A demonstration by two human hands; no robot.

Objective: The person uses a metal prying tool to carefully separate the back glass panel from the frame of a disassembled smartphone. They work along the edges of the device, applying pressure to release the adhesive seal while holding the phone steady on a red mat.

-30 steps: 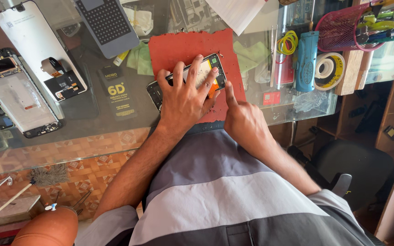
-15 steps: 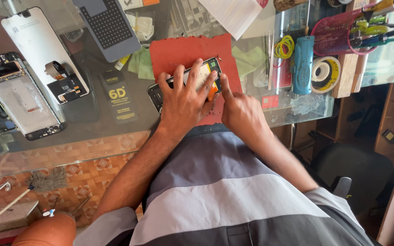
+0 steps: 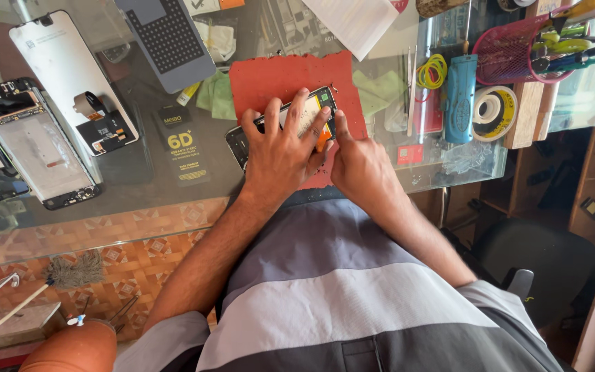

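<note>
Looking down from head height, we see an opened phone (image 3: 280, 127) lying on a red work mat (image 3: 277, 79) on a glass tabletop (image 3: 173, 200), close to the near edge. Our left hand (image 3: 285, 153) lies flat on top of the phone with its fingers (image 3: 299, 110) spread across it, covering most of the middle, so that only the two ends of the phone show past the hand. Our right hand (image 3: 359, 165) sits just beside the phone's right end, loosely curled, its index finger stretched out and touching the phone's right edge; we cannot tell whether it pinches anything.

To the left of the mat, well apart from the hands, lie a white phone back panel (image 3: 70, 76), a bare phone frame with its circuit board showing (image 3: 32, 148) and a small black packet (image 3: 182, 145). A grey perforated pad (image 3: 166, 41) lies beyond them. To the right of the mat stand a blue cylinder (image 3: 460, 96), a roll of tape (image 3: 494, 110), a coil of yellow wire (image 3: 434, 70) and a pink mesh holder of tools (image 3: 518, 45).
</note>
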